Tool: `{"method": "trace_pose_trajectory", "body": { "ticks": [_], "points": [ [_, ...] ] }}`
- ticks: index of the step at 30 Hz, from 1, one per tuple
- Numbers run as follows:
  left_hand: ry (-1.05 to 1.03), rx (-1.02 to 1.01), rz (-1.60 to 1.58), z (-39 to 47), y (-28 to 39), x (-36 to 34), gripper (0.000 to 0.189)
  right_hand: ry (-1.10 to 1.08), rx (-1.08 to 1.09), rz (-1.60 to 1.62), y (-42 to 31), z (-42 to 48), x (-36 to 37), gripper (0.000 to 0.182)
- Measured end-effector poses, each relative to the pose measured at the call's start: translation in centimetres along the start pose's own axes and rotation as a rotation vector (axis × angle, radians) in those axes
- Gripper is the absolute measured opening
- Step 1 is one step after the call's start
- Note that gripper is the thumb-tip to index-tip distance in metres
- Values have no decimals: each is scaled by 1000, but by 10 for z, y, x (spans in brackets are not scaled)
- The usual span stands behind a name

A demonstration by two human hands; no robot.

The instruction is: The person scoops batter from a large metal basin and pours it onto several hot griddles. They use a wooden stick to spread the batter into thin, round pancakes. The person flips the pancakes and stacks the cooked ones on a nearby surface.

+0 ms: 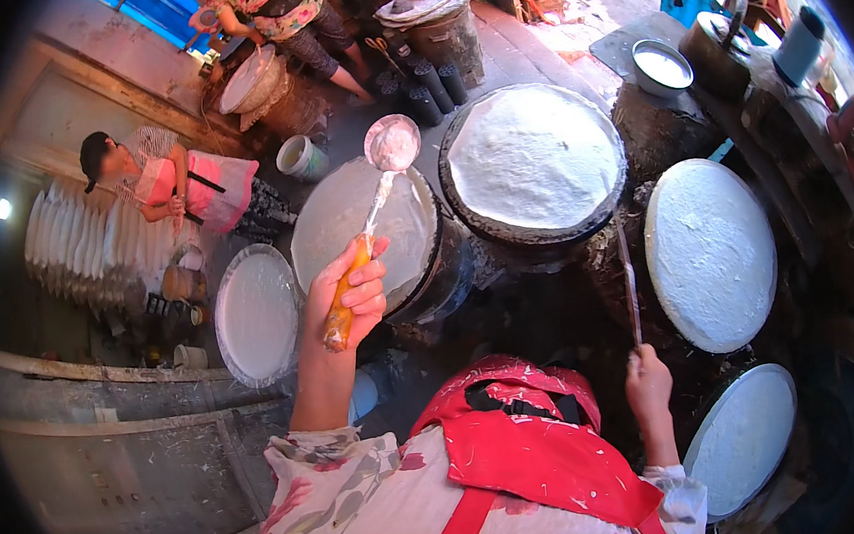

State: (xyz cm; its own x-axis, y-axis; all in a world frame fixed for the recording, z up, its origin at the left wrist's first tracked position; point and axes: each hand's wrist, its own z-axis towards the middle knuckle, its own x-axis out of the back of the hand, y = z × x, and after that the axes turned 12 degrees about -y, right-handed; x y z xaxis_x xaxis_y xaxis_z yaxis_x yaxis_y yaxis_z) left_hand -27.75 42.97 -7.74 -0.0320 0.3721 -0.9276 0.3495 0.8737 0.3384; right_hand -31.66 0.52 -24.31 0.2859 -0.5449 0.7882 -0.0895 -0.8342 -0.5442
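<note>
My left hand (354, 291) is closed around the yellow handle of a metal ladle (392, 143). The ladle's bowl holds some white stuff and is over the far edge of a round vessel with a pale surface (356, 227). A thin stick (630, 281) is gripped in my right hand (648, 377); its far end reaches the rim of a wide round pan (535, 157) filled with a white, lumpy layer. Right of the stick lies an oval-looking round surface coated in white (712, 256). What the white stuff is, I cannot tell.
Another white round surface (745, 438) is at lower right, a pale one (258, 316) at left. A bucket (302, 158), dark cylindrical briquettes (429, 86) and a white-filled bowl (661, 68) stand beyond. One person in a pink apron (218, 189) is at left, another (287, 14) at the top.
</note>
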Motion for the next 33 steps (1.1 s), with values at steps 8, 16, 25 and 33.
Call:
{"method": "trace_pose_trajectory", "body": {
  "ticks": [8, 16, 25, 33],
  "points": [
    [-10, -57, -101, -67, 42, 43, 41, 91, 100, 36, -113, 137, -33, 28],
    [95, -135, -89, -123, 97, 86, 39, -159, 126, 52, -148, 128, -81, 28],
    [49, -80, -98, -139, 152, 123, 39, -309, -220, 810, -176, 106, -114, 29],
    [13, -15, -100, -128, 176, 130, 38, -200, -299, 817, -189, 100, -129, 30]
  ]
}}
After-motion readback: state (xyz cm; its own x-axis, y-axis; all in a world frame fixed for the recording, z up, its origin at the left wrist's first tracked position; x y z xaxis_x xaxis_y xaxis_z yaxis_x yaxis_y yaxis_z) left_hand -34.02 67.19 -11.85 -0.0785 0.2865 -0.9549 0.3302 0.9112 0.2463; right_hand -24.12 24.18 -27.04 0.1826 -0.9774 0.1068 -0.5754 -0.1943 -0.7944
